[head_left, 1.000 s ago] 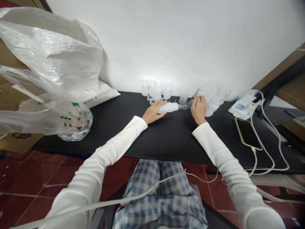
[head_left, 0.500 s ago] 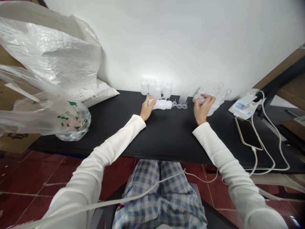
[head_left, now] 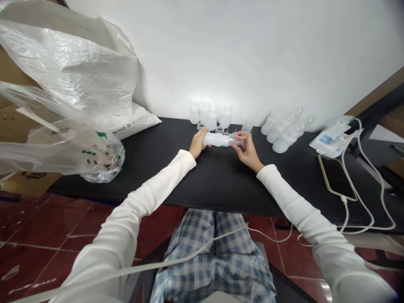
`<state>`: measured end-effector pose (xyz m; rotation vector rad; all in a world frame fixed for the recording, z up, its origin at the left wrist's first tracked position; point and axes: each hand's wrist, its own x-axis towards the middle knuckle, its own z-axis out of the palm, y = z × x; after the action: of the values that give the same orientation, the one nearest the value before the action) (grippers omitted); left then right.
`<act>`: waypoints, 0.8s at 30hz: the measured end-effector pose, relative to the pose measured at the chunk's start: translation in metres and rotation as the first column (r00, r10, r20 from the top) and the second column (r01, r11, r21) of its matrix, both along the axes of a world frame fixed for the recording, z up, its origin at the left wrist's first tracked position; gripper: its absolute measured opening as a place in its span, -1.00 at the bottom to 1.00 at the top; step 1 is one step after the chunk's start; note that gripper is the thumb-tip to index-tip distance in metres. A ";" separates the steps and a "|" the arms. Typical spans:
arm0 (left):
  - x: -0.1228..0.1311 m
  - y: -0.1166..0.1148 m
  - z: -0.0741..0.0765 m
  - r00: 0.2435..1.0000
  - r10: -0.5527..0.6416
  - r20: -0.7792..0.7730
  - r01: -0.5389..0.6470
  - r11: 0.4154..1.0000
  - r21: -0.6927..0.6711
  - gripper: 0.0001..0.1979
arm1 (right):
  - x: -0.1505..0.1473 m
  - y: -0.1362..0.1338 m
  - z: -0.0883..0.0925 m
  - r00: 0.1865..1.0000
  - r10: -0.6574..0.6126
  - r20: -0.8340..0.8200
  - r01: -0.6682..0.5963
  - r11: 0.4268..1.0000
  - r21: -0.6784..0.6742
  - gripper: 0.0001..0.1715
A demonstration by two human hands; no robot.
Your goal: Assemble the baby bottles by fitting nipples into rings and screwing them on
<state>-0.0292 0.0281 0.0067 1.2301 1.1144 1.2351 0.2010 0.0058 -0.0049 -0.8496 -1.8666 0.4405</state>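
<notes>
Both my hands hold a white plastic bottle point(head_left: 218, 139) lying sideways just above the black table top. My left hand point(head_left: 198, 144) grips its closed end. My right hand point(head_left: 247, 149) pinches a small clear piece point(head_left: 236, 141) against the bottle's neck. Behind them stand several white plastic bottles point(head_left: 211, 116) and a small clear bottle point(head_left: 248, 125). Several clear bottles point(head_left: 282, 133) lie tilted to the right, and small rings point(head_left: 200, 126) sit near the white ones.
The black table point(head_left: 221, 185) ends at a front edge above my lap. Large plastic bags point(head_left: 72, 71) and a white sack point(head_left: 132, 122) crowd its left end. A phone point(head_left: 336, 177) with white cables and a white packet point(head_left: 330, 141) lie on the right.
My right hand has moved left from the clear bottles and joined the clear piece to the white bottle's neck. My left hand has lifted the bottle from the table.
</notes>
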 end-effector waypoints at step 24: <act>0.016 -0.020 0.005 0.996 0.082 0.018 -0.084 0.983 0.161 -0.39 | -0.013 -0.009 0.012 0.917 -0.398 0.040 0.399 0.916 -0.038 -0.47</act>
<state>-0.0127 0.0080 0.0113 1.3070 1.0828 1.4169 0.1884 -0.0031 0.0071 -1.2422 -1.6582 0.2133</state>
